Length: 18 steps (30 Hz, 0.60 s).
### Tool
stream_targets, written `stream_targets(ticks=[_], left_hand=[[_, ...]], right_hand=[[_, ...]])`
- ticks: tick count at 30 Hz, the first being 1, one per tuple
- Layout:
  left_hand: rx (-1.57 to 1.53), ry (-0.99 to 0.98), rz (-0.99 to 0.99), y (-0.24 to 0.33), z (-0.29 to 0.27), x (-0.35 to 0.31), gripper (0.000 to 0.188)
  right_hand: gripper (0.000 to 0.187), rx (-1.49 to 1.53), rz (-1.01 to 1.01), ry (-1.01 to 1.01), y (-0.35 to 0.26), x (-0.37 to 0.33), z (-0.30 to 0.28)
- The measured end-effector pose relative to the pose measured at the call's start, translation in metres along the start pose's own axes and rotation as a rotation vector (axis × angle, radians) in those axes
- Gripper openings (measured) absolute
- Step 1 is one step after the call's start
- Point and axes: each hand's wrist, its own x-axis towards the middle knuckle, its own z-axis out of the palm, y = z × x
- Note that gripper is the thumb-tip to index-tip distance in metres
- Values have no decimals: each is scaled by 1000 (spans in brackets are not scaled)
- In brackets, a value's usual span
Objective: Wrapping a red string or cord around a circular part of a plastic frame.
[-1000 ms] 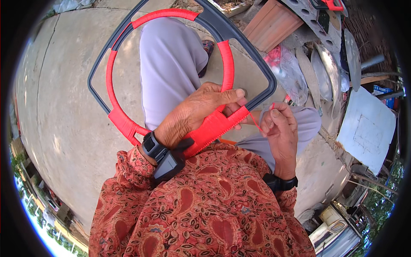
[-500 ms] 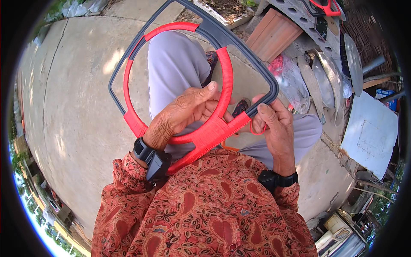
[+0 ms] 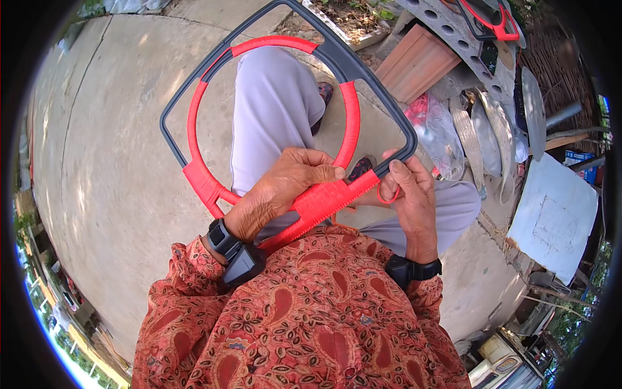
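A dark grey, square-shaped frame (image 3: 369, 71) with a ring inside it lies across my lap, tilted. Red cord is wound tightly round much of the ring and along the near bar (image 3: 324, 201). My left hand (image 3: 278, 185) comes over the ring's near side and closes on it beside the broad red-wound part, thumb on top; its other fingertips are partly hidden. At the frame's right corner, my right hand (image 3: 418, 198) pinches the bar where the winding ends. A small loop of loose red cord (image 3: 387, 198) hangs from those fingers.
Another red-wound frame (image 3: 499, 26) rests at the upper right, on perforated blocks (image 3: 453, 39). A terracotta planter (image 3: 418, 61), plastic bags (image 3: 440, 139) and a pale board (image 3: 554, 217) lie to the right. Concrete ground (image 3: 123, 162) spreads out on the left.
My left hand's thumb has come down from its raised position onto the red-wound ring, and the fingers have closed. The frame has shifted slightly. My right hand keeps its pinch.
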Motion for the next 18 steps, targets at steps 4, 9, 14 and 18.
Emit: stream_targets(ticks=[4, 9, 14, 18], left_hand=[[-26, 15, 51, -1, 5, -1, 18], [32, 31, 102, -4, 6, -1, 13], [56, 43, 116, -5, 4, 1, 10], [34, -1, 128, -4, 3, -1, 15]], right_hand=[[22, 0, -9, 15, -1, -1, 1], [23, -18, -51, 23, 0, -4, 4], [22, -28, -84, 65, 4, -2, 3], [22, -86, -92, 65, 2, 1, 0]])
